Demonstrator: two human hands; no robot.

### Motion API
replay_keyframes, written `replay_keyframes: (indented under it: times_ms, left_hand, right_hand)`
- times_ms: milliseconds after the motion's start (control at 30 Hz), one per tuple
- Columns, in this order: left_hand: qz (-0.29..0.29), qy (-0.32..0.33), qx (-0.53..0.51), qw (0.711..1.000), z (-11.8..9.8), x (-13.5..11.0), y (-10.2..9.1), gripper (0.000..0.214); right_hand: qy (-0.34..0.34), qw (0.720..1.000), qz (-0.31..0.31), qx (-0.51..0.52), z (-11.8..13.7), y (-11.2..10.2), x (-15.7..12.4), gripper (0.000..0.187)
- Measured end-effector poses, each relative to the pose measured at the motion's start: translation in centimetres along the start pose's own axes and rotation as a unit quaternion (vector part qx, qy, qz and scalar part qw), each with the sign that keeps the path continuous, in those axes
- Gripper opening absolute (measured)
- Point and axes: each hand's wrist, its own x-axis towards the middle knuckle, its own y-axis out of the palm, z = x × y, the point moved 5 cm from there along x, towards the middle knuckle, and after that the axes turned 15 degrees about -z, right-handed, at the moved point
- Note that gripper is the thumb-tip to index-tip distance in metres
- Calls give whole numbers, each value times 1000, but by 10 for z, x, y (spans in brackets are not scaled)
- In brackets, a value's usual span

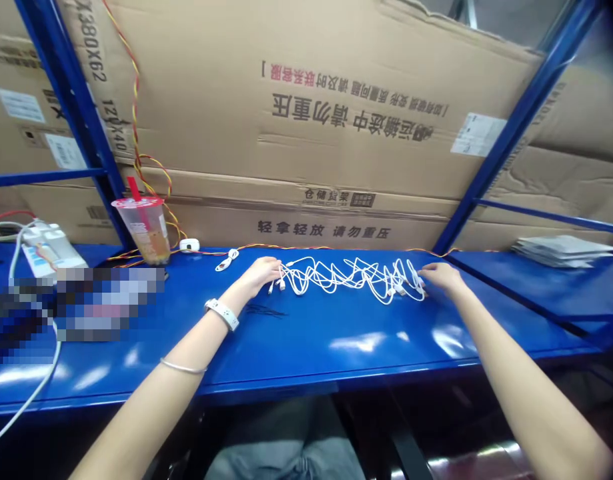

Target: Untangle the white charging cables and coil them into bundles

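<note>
A bundle of white cables (349, 277) lies stretched out in loose loops across the blue shelf top (306, 333). My left hand (260, 273) grips the bundle's left end, where several small white plugs stick out. My right hand (439, 275) holds the bundle's right end, fingers curled over the cables. Both forearms reach forward over the shelf. A white band and a thin bracelet sit on my left wrist.
A plastic cup with a red straw (145, 228) stands at the back left. A single coiled white cable (227, 260) lies near it. Red-yellow twisted wire (136, 120) runs along large cardboard boxes (311, 133). A white power strip (51, 250) sits far left, grey sheets (561, 250) far right.
</note>
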Motion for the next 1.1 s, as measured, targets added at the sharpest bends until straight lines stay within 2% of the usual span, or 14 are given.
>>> replay_keyframes:
  times_ms: [133,267,333,400,433,500,567,700,767,900,967,1000,1100]
  left_hand:
    - [-58,90,52,993,-14,11,-14,10]
    - [-136,160,96,973,-36,23,-49,15]
    - [-217,265,246,906,-51,26,-73,17]
    - [-274,310,351,840,-56,30,-94,18]
    - [-296,313,384,817,-54,33,-103,19]
    - [-314,301,434,789,-46,41,-116,27]
    - [-303,278,472,779,-34,48,-122,34]
    - [-278,274,468,793,-20,57,-122,17]
    - [-270,264,451,809,-20,58,-122,7]
    - [-273,226,373,857,-29,53,-119,11]
    - [-272,224,330,876,-34,46,-109,15]
    - [-257,217,263,904,-34,42,-102,18]
    - [-194,224,209,932,-34,27,-70,25]
  right_hand:
    - [-9,999,-32,-16,23,-9,-3,12]
    - [-62,994,-81,45,82,-23,-25,28]
    - [-87,988,-80,97,119,-27,-44,32]
    - [-104,980,-60,158,154,-27,-66,34]
    - [-110,976,-53,182,170,-25,-76,33]
    - [-133,965,-32,224,200,-18,-98,32]
    - [-152,955,-2,253,224,-5,-118,30]
    - [-193,932,75,298,264,25,-157,28]
    - [-216,923,107,298,280,39,-174,28]
    - [-200,910,196,306,298,69,-203,25]
    - [-171,894,235,340,299,82,-213,22]
    - [-156,884,251,363,299,87,-216,20]
    - [-102,855,282,423,291,97,-221,17]
